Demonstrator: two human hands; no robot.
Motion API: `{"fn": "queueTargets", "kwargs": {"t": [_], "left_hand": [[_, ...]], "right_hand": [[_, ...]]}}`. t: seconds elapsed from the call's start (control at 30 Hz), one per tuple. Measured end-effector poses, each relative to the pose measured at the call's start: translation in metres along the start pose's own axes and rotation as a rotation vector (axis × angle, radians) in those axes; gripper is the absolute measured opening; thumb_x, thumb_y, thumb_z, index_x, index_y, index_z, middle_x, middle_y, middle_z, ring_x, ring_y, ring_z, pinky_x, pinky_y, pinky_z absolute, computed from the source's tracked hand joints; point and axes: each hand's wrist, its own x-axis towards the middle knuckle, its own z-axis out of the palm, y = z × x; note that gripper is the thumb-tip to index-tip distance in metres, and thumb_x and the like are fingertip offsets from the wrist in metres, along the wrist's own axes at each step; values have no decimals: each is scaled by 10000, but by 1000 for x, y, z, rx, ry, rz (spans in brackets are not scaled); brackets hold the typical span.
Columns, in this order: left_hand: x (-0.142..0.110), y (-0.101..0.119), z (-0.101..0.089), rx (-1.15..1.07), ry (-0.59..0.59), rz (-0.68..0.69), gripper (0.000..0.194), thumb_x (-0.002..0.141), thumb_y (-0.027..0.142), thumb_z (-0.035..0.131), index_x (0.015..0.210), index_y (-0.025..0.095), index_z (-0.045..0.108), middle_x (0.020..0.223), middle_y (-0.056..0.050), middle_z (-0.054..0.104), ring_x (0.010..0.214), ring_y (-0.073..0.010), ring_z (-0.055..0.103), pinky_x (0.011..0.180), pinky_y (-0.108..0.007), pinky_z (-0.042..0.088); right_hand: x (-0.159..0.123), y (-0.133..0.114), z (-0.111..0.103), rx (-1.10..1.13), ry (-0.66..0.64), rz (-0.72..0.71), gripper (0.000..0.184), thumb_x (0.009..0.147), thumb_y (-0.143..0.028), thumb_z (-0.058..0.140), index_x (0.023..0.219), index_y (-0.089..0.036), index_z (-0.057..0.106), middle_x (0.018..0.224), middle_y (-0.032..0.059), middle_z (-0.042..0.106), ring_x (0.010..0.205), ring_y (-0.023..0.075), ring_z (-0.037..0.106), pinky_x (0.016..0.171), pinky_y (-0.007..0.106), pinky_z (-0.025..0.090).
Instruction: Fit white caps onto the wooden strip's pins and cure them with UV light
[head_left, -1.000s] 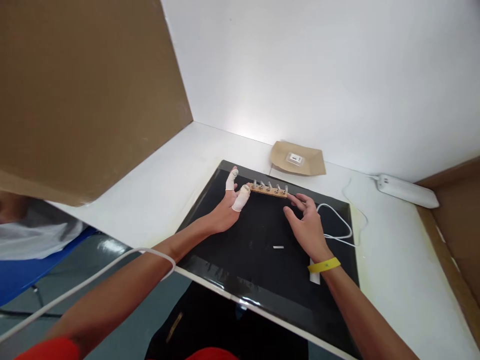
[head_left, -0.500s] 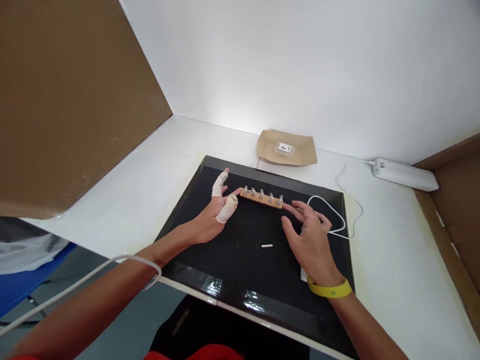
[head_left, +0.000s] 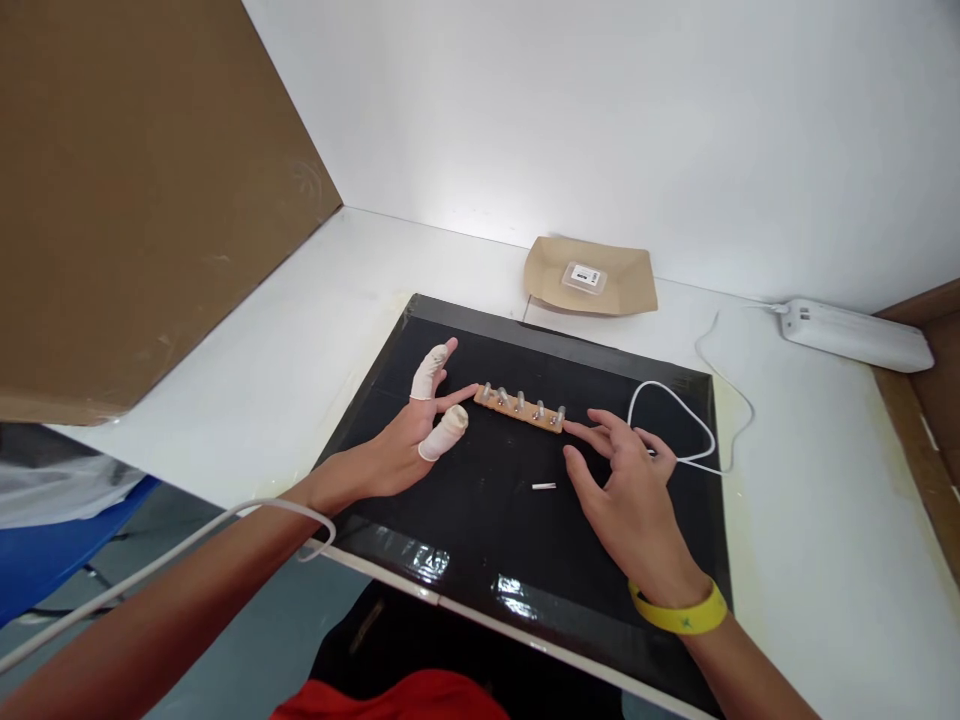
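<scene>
Left hand (head_left: 409, 440) spread, wrinkled white covers (head_left: 430, 373) on two digits, bare fingertip touching left end of flat tan strip (head_left: 511, 407). Strip between hands, over smooth black mat (head_left: 480, 530); five clear, rounded pegs (head_left: 520, 401) in row. Slim white stick (head_left: 544, 486) nearer edge. Right hand (head_left: 634, 500) loosely spread, fingertip at strip's right end; smooth yellow wristband (head_left: 684, 615).

We count one left hand (head_left: 397, 447) and one right hand (head_left: 634, 495), two in all; two pale finger covers (head_left: 444, 434); one yellow wristband (head_left: 690, 613); one narrow strip (head_left: 508, 408) with five clear pegs (head_left: 520, 400); one short white stick (head_left: 544, 486); one black mat (head_left: 480, 510); one brown paper tray (head_left: 628, 285) and, in it, one small clear box (head_left: 585, 278); and one long white block (head_left: 855, 335)
</scene>
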Motion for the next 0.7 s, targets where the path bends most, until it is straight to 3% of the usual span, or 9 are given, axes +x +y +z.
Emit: {"fn": "queueTargets", "kwargs": {"t": [0.23, 0.37, 0.47, 0.53, 0.6, 0.7], "left_hand": [[4, -7, 0, -125, 4, 0, 744, 1075, 648, 395, 1657, 498, -43, 1814, -74, 42, 1448, -319, 577, 1356, -636, 158], [8, -5, -5, -132, 15, -22, 730, 1067, 681, 370, 1673, 419, 61, 1801, -117, 128, 1357, -298, 658, 1352, -620, 202], [12, -4, -15, -41, 29, 4, 722, 1061, 648, 443, 1673, 379, 171, 1790, -115, 187, 1282, -282, 706, 1341, -597, 265], [16, -3, -24, 38, 33, 20, 687, 1053, 608, 502, 1652, 357, 279, 1778, -111, 233, 1272, -282, 710, 1290, -569, 384], [21, -1, -32, 144, 21, 21, 579, 1049, 602, 508, 1548, 308, 487, 1718, -106, 385, 1326, -298, 675, 1230, -535, 471], [30, 2, -40, 367, -38, 71, 497, 1036, 632, 502, 1306, 266, 704, 1532, -84, 626, 1439, -312, 580, 1270, -547, 412]], "right_hand": [[-4, 3, 1, -31, 8, -35, 322, 985, -424, 524, 1245, -234, 532, 1150, 89, 834, 1311, 320, 644, 1169, 570, 226], [-3, 5, -1, -35, 14, -29, 332, 981, -427, 529, 1253, -237, 528, 1173, 98, 825, 1323, 326, 631, 1170, 576, 217], [-6, 8, -7, -66, 65, -5, 373, 968, -434, 552, 1286, -241, 530, 1209, 100, 811, 1313, 336, 625, 1165, 578, 217], [-12, 10, -13, -104, 122, -6, 398, 961, -429, 575, 1315, -250, 536, 1227, 98, 800, 1262, 338, 644, 1148, 575, 242], [-20, 10, -19, -169, 161, -59, 343, 973, -414, 581, 1286, -271, 579, 1230, 90, 789, 1193, 332, 667, 1123, 570, 274], [-34, 4, -22, -296, 148, -216, 174, 1012, -345, 560, 1145, -289, 657, 1237, 82, 769, 1151, 320, 668, 1083, 555, 318]]}}
